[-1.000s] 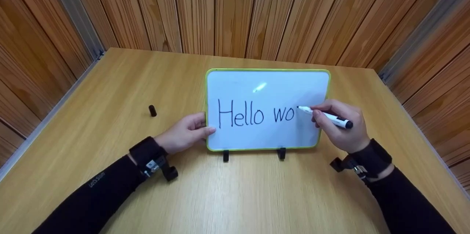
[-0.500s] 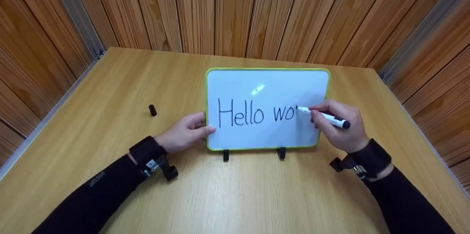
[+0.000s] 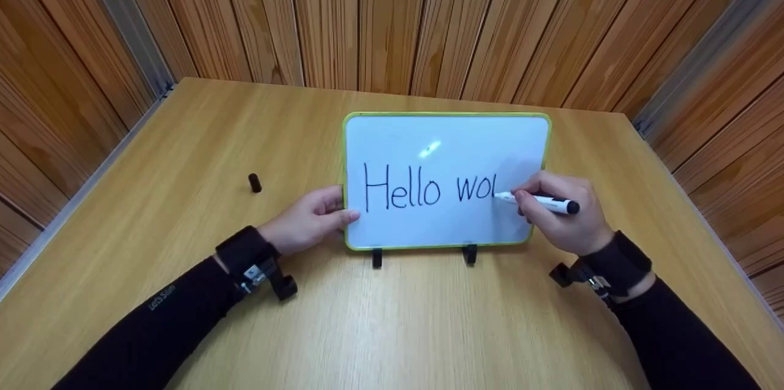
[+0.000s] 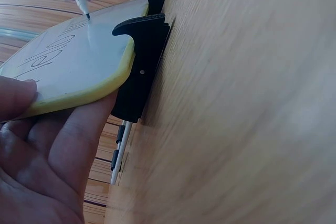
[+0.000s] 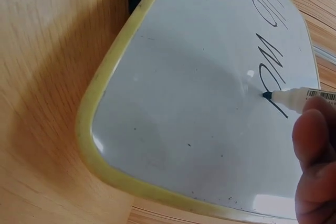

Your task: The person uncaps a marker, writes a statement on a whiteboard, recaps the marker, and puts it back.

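A small whiteboard [image 3: 429, 225] with a yellow-green rim leans back on a stand with black feet [image 3: 470, 254]. "Hello wo" and a further downstroke are written on it in black. My left hand [image 3: 309, 218] grips the board's left edge, thumb on the front and fingers behind, as the left wrist view shows. A white marker [image 3: 548, 202] with a black end is pinched in my right hand [image 3: 566, 209]. In the right wrist view the marker's dark tip [image 5: 268, 96] touches the board at the foot of the new stroke.
A black marker cap [image 3: 255, 182] lies on the wooden table [image 3: 257, 133] left of the board. Wood-panelled walls [image 3: 392, 22] stand behind and at both sides. Each wrist wears a black band with a camera mount [image 3: 263, 277].
My right hand has moved the marker downward, drawing a short vertical stroke right of the "o". My left hand has stayed in place on the board.
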A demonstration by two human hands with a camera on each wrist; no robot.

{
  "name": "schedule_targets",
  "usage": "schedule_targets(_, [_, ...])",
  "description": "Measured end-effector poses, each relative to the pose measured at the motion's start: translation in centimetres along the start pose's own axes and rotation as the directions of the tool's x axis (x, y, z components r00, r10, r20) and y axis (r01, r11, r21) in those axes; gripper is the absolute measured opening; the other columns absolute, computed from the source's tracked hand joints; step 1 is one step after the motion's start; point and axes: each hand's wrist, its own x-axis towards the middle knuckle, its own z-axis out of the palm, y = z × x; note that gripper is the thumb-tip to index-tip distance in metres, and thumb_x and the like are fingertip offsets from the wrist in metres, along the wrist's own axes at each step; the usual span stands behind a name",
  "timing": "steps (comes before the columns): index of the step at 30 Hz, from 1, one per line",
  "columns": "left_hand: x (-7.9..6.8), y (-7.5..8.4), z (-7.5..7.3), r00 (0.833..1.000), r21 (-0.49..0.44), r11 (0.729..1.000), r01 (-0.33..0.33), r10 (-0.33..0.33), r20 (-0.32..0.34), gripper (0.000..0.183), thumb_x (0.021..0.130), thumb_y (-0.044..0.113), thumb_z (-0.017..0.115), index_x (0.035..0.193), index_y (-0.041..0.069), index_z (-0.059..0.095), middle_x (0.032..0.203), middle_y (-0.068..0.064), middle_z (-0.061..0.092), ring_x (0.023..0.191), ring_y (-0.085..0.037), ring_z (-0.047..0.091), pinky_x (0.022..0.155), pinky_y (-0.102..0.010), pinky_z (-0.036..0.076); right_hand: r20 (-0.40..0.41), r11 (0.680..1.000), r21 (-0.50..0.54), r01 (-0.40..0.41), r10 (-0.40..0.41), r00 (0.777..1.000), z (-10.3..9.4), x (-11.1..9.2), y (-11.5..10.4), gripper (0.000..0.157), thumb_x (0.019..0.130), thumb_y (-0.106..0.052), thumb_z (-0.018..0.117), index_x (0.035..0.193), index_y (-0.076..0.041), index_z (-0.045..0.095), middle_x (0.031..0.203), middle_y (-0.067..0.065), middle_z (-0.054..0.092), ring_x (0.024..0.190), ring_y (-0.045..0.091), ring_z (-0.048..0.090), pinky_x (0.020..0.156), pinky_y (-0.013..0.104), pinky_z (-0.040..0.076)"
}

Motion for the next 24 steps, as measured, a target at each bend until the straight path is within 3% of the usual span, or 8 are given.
schedule_targets(11, [0.06,0.15,0.06,1.0,0.001,1.0,-0.005,0.005,-0.011,0.052,0.115,0.009,0.06,0.164,-0.001,0.048,0.152,-0.018,0.067,0.132,-0.032,0.071,0.104,-0.041,0.063,0.004,1.0,0.008,0.009,-0.01,1.0,0.02,-0.07,0.24,0.023,0.089,0.018,0.073,0.086,-0.005,0.072,0.074,-0.002,0.071,0.06,0.008,0.058,0.056,0.016,0.049])
schedule_targets(17, [0.07,0.05,0.03,1.0,0.01,1.0,0.003,-0.003,-0.017,0.052,0.115,0.01,0.061,0.164,0.001,0.049,0.153,-0.015,0.067,0.133,-0.03,0.071,0.104,-0.039,0.063,-0.054,1.0,0.014,-0.009,0.009,0.999,-0.09,0.03,-0.07,0.022,0.088,0.019,0.072,0.086,-0.003,0.072,0.073,0.0,0.07,0.058,0.01,0.056,0.056,0.016,0.047])
schedule_targets(24, [0.04,0.07,0.1,1.0,0.001,1.0,-0.031,0.031,-0.001,0.051,0.115,0.006,0.059,0.164,-0.004,0.047,0.153,-0.019,0.067,0.132,-0.032,0.071,0.102,-0.039,0.063,-0.104,0.999,-0.014,-0.032,0.03,0.994,-0.1,0.08,-0.1,0.018,0.089,0.018,0.072,0.09,0.001,0.074,0.073,0.003,0.069,0.063,0.009,0.06,0.062,0.013,0.051])
